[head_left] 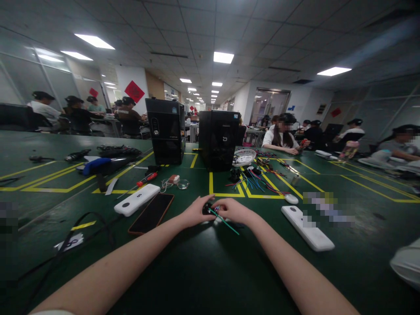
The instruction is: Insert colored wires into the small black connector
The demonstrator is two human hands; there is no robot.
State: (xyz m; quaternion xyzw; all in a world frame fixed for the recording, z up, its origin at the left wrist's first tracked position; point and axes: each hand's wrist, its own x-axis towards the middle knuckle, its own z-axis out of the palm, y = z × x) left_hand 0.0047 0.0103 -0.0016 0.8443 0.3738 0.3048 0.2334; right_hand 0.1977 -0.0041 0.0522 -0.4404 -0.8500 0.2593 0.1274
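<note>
Both hands meet over the green table in front of me. My left hand is closed round a small black part, whose exact kind I cannot make out. My right hand pinches at thin wires on the same part, its fingertips hiding most of them. A stiff green wire sticks out from between the hands toward the lower right. Just left of my left hand lies a dark phone with an orange edge.
Two black computer towers stand ahead. White power banks lie on both sides. A red screwdriver, a white basket, loose coloured wires and a black strap are around. A person sits across at right.
</note>
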